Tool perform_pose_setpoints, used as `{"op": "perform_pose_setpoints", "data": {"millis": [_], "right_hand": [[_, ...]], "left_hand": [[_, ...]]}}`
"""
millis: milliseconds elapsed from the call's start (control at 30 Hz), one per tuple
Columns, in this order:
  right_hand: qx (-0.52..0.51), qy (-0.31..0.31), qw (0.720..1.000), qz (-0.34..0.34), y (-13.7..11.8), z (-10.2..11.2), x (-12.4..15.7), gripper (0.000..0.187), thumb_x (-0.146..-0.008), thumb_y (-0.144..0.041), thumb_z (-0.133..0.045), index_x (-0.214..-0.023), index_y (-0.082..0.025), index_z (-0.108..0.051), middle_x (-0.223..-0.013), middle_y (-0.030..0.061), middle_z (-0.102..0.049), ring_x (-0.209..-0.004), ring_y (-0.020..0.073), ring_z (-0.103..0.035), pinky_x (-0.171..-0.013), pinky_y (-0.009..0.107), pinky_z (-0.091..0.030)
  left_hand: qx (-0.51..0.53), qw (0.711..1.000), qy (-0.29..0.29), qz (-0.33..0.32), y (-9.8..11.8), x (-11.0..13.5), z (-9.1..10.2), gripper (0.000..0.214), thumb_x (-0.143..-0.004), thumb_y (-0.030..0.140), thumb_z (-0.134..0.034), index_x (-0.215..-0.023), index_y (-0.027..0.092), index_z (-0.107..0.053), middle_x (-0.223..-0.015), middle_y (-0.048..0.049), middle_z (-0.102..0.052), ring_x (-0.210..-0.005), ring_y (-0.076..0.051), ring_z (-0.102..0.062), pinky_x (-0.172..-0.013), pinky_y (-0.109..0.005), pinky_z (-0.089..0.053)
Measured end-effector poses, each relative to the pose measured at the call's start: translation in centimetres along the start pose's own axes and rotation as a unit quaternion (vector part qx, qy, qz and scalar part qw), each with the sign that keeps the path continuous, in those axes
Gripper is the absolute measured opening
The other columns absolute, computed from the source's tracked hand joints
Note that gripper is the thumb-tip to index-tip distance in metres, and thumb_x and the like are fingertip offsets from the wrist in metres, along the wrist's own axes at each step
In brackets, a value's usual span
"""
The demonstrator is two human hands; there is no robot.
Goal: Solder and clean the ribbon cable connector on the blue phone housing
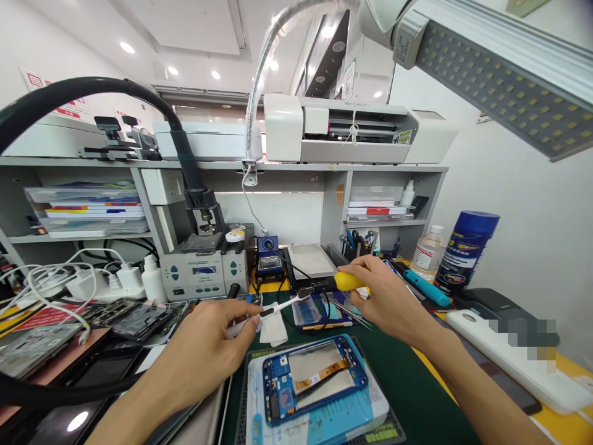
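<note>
My left hand [217, 340] is closed around the handle of a white toothbrush [285, 304] with dark bristles. Its head lies at the front end of a tool with a yellow handle and black collar [348, 282], which my right hand [386, 296] grips; whether the two touch is unclear. The tool's tip is too small to identify. Below both hands, a blue phone frame [273, 371] with an orange flex cable [322, 375] lies on a white and light-blue box [333, 420]. A white tissue [274, 327] sits just beyond my left fingers.
A grey rework station [204, 275] and a small blue unit [269, 256] stand behind. Tweezers [352, 310] lie near my right hand. Phone parts [143, 318] and white cables [34, 278] crowd the left. A spray can [466, 253] and a bottle [427, 253] stand right.
</note>
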State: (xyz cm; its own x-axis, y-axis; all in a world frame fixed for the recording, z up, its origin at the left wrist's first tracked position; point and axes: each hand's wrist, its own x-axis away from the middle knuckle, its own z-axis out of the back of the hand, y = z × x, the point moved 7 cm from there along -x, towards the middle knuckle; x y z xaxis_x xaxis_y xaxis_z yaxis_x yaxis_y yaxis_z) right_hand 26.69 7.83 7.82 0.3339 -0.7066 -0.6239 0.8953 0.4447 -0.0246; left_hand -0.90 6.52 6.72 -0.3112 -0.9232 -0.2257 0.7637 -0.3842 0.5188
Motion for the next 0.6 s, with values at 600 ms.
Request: {"op": "perform_pose_setpoints", "data": {"millis": [600], "right_hand": [[-0.004,-0.009,1.000,0.008,-0.57,-0.24,0.02,0.023,-0.099,-0.027,-0.066,-0.121,-0.021,-0.064,-0.122,0.0074,-0.064,-0.105,0.0238,-0.065,-0.088,0.044,-0.057]], "left_hand": [[0.004,1.000,0.000,0.003,-0.08,0.03,-0.04,0.036,-0.097,0.045,-0.049,-0.104,0.028,-0.080,-0.105,0.0031,-0.081,-0.091,-0.024,-0.073,-0.079,-0.030,-0.049]]}}
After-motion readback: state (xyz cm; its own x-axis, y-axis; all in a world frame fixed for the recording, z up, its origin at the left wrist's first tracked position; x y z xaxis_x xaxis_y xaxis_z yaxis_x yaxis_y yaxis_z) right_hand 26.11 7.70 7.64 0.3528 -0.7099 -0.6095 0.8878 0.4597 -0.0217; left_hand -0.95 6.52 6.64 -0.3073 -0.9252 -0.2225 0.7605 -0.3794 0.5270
